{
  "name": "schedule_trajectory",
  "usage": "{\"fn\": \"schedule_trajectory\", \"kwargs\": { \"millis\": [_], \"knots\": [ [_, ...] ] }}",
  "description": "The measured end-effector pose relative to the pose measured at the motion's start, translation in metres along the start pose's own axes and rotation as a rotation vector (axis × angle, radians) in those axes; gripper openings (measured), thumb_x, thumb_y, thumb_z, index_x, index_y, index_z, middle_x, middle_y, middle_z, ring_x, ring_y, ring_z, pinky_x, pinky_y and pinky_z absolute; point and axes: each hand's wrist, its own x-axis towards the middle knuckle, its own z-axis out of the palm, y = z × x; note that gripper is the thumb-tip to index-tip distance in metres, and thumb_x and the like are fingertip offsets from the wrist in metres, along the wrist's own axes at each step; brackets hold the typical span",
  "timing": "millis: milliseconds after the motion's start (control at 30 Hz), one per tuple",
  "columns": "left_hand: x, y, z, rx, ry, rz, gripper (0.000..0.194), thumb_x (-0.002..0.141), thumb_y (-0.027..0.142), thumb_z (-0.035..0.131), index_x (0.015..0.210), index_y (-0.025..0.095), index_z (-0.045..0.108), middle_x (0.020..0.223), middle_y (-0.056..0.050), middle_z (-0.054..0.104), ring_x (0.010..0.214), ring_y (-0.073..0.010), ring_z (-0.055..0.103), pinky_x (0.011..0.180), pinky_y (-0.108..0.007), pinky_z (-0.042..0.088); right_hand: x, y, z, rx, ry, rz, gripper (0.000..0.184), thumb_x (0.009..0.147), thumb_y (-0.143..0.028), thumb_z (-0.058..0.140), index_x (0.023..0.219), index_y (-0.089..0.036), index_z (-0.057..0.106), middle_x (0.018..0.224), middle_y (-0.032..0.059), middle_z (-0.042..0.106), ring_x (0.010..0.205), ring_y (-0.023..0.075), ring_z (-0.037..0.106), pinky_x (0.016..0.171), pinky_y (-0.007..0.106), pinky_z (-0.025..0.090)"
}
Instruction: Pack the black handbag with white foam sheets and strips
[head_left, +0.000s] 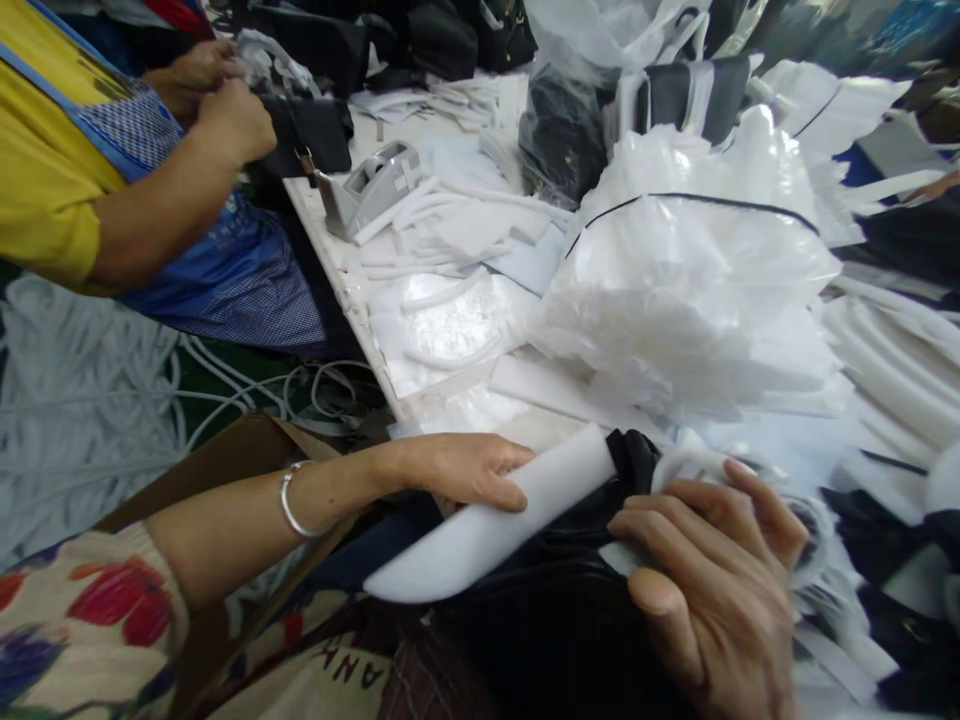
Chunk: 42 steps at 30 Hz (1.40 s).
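My left hand (480, 470), with a bracelet at the wrist, is closed on a long white foam sheet (480, 540). The sheet is curved, with one rounded, pointed end toward me. From its far end a black strap-like piece (634, 455) sticks out. Beneath the foam lies a dark, shiny black item (555, 590), probably a bag, across my lap. To the right, my right hand (712, 570) has its fingers bent over the black item. A small pale piece (619, 557) shows at its fingertips; what it is cannot be made out.
A stack of clear plastic bags (697, 270) tied with a black cord fills the table's middle. A grey tape dispenser (375, 190) and white foam strips (457, 220) lie behind. At left, a co-worker's hands (232, 110) work over a black bag (307, 130). Coiled white tubing (82, 400) covers the floor.
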Motion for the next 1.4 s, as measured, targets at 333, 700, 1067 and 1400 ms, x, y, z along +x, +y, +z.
{"fn": "schedule_trajectory", "kwargs": {
  "millis": [333,700,1067,1400],
  "knots": [
    [0.076,0.011,0.032,0.268,0.291,0.220,0.024,0.091,0.032,0.044,0.086,0.018,0.063,0.083,-0.004,0.068,0.073,-0.0201,0.063,0.063,-0.026,0.045,0.002,0.001,0.004,-0.031,-0.031,0.023,0.047,0.097,-0.056,0.037,0.076,-0.024,0.064,0.070,0.0015,0.065,0.083,0.0229,0.056,0.109,0.053,0.020],
    [0.063,0.015,0.012,0.279,0.092,0.174,0.029,0.089,0.039,0.054,0.108,0.018,0.057,0.062,0.000,0.060,0.050,-0.0166,0.056,0.052,-0.027,0.043,0.003,0.012,0.026,-0.055,-0.095,0.034,0.034,0.099,-0.042,0.042,0.082,-0.024,0.066,0.078,-0.0001,0.069,0.099,0.0234,0.057,0.116,0.057,0.013],
    [0.006,0.010,0.045,0.140,0.242,0.327,0.043,0.098,0.046,0.037,0.126,0.017,0.051,0.124,-0.008,0.060,0.115,-0.0215,0.055,0.102,-0.032,0.040,0.008,0.007,0.027,-0.098,-0.176,0.130,0.038,0.101,-0.037,0.039,0.079,-0.023,0.067,0.072,-0.0004,0.064,0.096,0.0187,0.056,0.119,0.050,0.012],
    [0.020,0.001,0.057,0.477,0.452,0.185,0.033,0.094,0.040,0.049,0.117,0.017,0.059,0.118,-0.008,0.064,0.112,-0.0242,0.057,0.101,-0.035,0.040,0.008,0.011,0.041,-0.193,-0.200,0.135,0.034,0.100,-0.040,0.044,0.085,-0.024,0.070,0.079,0.0003,0.067,0.099,0.0190,0.055,0.120,0.047,0.011]
  ]
}}
